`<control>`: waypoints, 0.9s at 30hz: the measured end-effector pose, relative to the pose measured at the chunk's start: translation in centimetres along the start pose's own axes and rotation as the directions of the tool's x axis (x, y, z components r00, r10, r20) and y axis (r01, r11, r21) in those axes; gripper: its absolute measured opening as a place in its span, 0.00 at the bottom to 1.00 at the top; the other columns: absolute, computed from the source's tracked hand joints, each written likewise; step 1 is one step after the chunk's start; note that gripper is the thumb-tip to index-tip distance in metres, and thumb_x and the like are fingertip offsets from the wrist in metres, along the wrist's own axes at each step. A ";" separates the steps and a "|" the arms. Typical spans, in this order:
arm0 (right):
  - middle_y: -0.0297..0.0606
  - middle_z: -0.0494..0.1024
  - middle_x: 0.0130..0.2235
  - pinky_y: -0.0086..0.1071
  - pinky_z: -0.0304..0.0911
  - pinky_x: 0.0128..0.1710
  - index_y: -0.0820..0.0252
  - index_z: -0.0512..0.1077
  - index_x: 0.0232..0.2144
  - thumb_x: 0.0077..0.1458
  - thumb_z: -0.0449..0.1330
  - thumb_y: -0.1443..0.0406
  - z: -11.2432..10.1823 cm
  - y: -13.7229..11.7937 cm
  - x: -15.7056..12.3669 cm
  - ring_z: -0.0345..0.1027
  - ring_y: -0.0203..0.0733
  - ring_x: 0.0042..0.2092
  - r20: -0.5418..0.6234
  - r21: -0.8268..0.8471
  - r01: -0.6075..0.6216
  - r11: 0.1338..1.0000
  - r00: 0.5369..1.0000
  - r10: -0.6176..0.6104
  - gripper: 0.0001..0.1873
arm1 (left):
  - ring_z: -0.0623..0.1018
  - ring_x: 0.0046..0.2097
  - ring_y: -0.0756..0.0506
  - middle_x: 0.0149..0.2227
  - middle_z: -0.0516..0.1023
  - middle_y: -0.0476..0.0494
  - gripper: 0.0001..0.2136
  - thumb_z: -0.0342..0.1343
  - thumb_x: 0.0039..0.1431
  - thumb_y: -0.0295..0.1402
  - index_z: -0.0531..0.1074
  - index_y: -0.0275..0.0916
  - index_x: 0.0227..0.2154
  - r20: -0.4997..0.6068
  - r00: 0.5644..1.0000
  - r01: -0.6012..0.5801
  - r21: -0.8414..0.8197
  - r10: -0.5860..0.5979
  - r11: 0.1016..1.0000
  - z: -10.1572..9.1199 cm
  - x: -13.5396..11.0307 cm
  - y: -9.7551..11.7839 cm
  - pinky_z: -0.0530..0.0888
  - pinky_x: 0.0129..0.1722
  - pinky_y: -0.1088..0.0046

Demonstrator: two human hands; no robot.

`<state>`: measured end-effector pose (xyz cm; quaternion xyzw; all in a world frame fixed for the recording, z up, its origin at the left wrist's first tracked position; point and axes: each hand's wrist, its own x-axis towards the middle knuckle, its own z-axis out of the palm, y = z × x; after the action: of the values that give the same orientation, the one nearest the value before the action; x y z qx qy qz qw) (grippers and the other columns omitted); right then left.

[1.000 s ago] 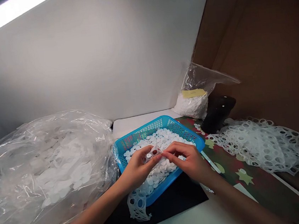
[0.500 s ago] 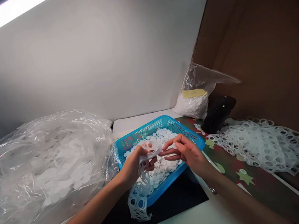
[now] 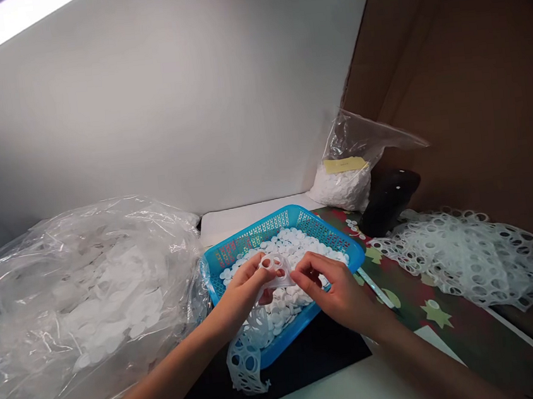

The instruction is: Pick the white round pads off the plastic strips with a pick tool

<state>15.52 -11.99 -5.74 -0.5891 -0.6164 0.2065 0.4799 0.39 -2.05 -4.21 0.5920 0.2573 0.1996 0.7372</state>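
My left hand (image 3: 245,284) grips a thin white strip with round holes (image 3: 246,360) between thumb and fingers. One end of the strip is stretched between both hands, while the rest hangs down over the basket's near left rim. My right hand (image 3: 331,286) pinches the strip's right end with thumb and forefinger; whatever else its fingertips cover is hidden. Below both hands stands a blue plastic basket (image 3: 355,255). Many small white discs (image 3: 294,240) lie heaped inside it.
A large clear plastic bag (image 3: 105,292) with white discs fills the left side. At the back right stands a smaller clear bag (image 3: 344,188) with a yellow label, beside a black object (image 3: 390,202). A pile of holed white sheets (image 3: 477,257) lies at the right.
My right hand has drawn its fingers in from a spread reach to a pinch at the strip's end. The strip between my hands now lies flatter, its holes facing me.
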 end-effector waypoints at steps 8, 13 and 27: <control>0.29 0.63 0.26 0.28 0.51 0.27 0.57 0.64 0.29 0.61 0.51 0.58 0.0 0.2 -0.1 0.53 0.32 0.27 0.116 0.009 -0.034 0.999 0.993 0.033 0.12 | 0.58 0.24 0.55 0.24 0.61 0.53 0.09 0.53 0.52 0.38 0.62 0.37 0.29 0.002 1.000 -0.021 0.011 0.021 1.000 0.1 -0.2 -0.3 0.54 0.24 0.78; 0.28 0.59 0.25 0.27 0.51 0.26 0.58 0.62 0.27 0.61 0.51 0.57 -0.1 0.2 -0.2 0.51 0.31 0.26 0.158 0.069 -0.059 0.996 0.986 0.048 0.14 | 0.58 0.23 0.56 0.23 0.60 0.54 0.10 0.53 0.52 0.38 0.63 0.36 0.31 0.029 0.999 -0.024 0.015 0.024 1.000 0.2 -0.2 -0.2 0.54 0.24 0.78; 0.31 0.73 0.29 0.26 0.55 0.29 0.58 0.70 0.32 0.61 0.52 0.59 -0.6 0.2 0.0 0.60 0.31 0.28 0.189 0.210 -0.120 0.970 0.979 0.080 0.12 | 0.62 0.16 0.55 0.19 0.67 0.54 0.08 0.46 0.54 0.36 0.61 0.37 0.32 0.043 0.996 -0.079 0.050 0.077 0.996 0.1 -0.4 0.0 0.52 0.19 0.78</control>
<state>16.14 -12.16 -5.59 -0.5417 -0.5998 0.3496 0.4739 0.11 -2.35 -4.10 0.6244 0.2237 0.2095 0.7184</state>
